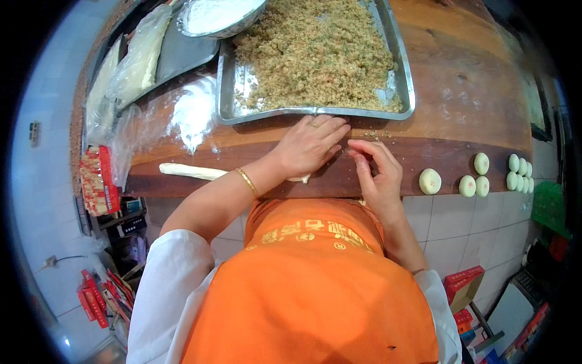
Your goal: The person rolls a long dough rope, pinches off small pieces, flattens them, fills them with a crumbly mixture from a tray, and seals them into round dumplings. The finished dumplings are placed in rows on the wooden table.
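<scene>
My left hand [313,143] lies palm down on the wooden tabletop, fingers stretched towards the tray's near edge. Whatever is beneath its palm is hidden. A long dough rope [193,171] runs along the table's front edge and passes behind my left forearm; a torn bit of dough [300,179] shows on the other side of the wrist. Just to the right, my right hand [379,170] hovers with curled fingers, thumb near the forefinger, and nothing visible between them. A metal tray [316,111] holding a crumbly brown filling [318,59] stands directly beyond both hands.
Round stamped pastries [429,181] stand along the front edge at right, several more farther right. Loose flour [195,111] covers the wood at left. A flour bowl [218,18], plastic-wrapped dough [141,54] and a red packet [100,182] occupy the left side.
</scene>
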`<move>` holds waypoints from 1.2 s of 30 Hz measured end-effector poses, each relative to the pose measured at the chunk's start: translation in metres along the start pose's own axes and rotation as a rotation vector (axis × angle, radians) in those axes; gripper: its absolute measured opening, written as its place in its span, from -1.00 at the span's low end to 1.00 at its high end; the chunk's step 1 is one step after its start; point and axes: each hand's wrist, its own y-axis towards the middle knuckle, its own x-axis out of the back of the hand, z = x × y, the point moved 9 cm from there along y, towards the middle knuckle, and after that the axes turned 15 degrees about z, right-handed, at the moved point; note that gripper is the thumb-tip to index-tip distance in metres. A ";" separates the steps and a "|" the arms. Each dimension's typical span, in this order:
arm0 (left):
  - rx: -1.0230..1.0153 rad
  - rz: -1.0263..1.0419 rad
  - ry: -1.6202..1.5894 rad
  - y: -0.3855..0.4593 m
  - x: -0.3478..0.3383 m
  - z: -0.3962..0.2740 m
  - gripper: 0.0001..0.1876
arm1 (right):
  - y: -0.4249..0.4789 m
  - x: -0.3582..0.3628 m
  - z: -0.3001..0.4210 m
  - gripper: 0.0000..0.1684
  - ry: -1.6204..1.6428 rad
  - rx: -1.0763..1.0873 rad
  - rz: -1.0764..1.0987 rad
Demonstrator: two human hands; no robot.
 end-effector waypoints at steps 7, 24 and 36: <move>0.054 0.030 -0.092 0.003 0.000 0.007 -0.47 | 0.008 -0.009 0.020 -0.73 -0.044 0.115 0.064; 0.298 -0.107 0.000 -0.097 -0.001 -0.009 -0.34 | -0.029 -0.003 0.002 -0.77 -0.026 -0.006 0.065; 0.678 -0.447 -0.301 -0.136 0.066 0.042 -0.83 | -0.035 -0.009 -0.007 -0.77 -0.005 -0.018 0.084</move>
